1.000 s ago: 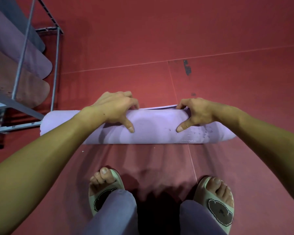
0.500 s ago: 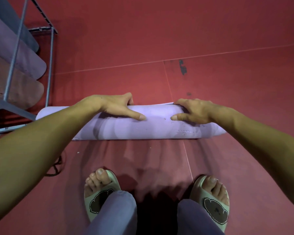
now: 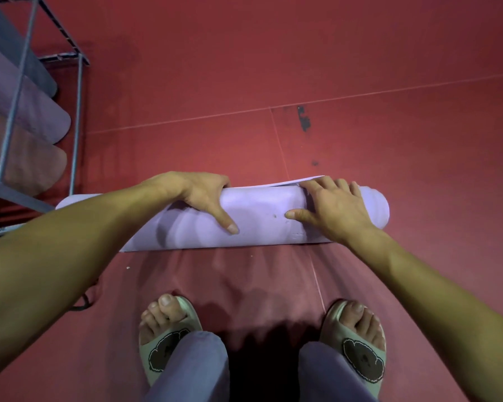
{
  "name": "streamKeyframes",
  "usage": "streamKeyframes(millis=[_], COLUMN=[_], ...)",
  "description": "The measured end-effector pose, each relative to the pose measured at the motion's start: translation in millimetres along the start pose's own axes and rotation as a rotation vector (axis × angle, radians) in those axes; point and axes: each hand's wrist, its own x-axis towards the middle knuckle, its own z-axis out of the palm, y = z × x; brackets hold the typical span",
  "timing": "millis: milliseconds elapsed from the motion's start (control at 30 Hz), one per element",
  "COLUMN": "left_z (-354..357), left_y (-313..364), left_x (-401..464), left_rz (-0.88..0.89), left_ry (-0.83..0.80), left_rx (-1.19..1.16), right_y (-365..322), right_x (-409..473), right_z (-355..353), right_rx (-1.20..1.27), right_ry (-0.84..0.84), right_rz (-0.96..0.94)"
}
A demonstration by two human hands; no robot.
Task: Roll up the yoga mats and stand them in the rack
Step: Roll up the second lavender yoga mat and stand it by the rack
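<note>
A lilac yoga mat (image 3: pixel 259 216) lies rolled up across the red floor in front of my feet, its loose end a thin flap along the far side. My left hand (image 3: pixel 206 198) grips the roll left of its middle, fingers hooked over the far side and thumb on the near face. My right hand (image 3: pixel 331 210) lies spread on top near the right end, fingers reaching the flap's edge. The grey metal rack (image 3: pixel 77 117) stands at the far left; the roll's left end lies near its base.
Three rolled mats rest in the rack: a grey-blue one (image 3: pixel 41 79), a lilac one (image 3: pixel 47 117) and a brownish-pink one (image 3: pixel 44 166). My sandalled feet (image 3: pixel 169 338) stand just behind the roll. A dark cord (image 3: pixel 83 303) lies on the floor by my left arm.
My right hand has slid toward the roll's right end and flattened on top of it. My left hand's fingers now hook over the far side. The roll sits further right in view.
</note>
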Motion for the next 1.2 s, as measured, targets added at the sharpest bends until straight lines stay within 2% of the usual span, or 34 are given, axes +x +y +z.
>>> streamKeyframes(millis=[200,367,467,567,767,867,933,967,1100,1200], left_z=[3.8,-33.9,-60.2,-75.0,-66.9,-63.3,-63.0,-63.2,-47.7,-11.5], left_y=[10.2,17.8,29.9,42.2,51.5,66.7,83.1,92.0,116.6,120.5], left_x=[-14.6,-39.8,-67.4,-102.8,-184.6,-220.5,-238.5,-244.9,-247.8,-226.2], left_rz=[0.026,0.012,0.004,-0.025,-0.045,-0.03,0.015,0.04,0.132,0.229], left_ry=[0.177,0.41,0.553,0.685,0.893,1.032,1.121,1.152,1.187,1.088], left_rx=[0.263,0.381,0.362,0.253,-0.095,-0.25,-0.373,-0.431,-0.659,-0.813], right_y=[5.3,23.7,21.4,5.6,-35.2,-54.8,-61.8,-64.3,-84.0,-97.4], right_x=[-17.7,-23.4,-25.9,-31.5,-66.4,-94.0,-110.8,-117.9,-143.6,-157.4], right_z=[6.1,-28.3,-67.8,-119.9,-236.5,-301.0,-340.2,-356.8,-408.6,-399.2], right_rx=[0.024,0.101,0.161,0.204,0.182,0.461,0.757,0.822,0.767,0.604], right_ry=[0.143,0.381,0.49,0.553,0.833,0.877,0.866,0.907,1.147,1.037], right_rz=[-0.01,0.136,0.241,0.261,0.118,0.168,0.02,-0.089,-0.359,-0.355])
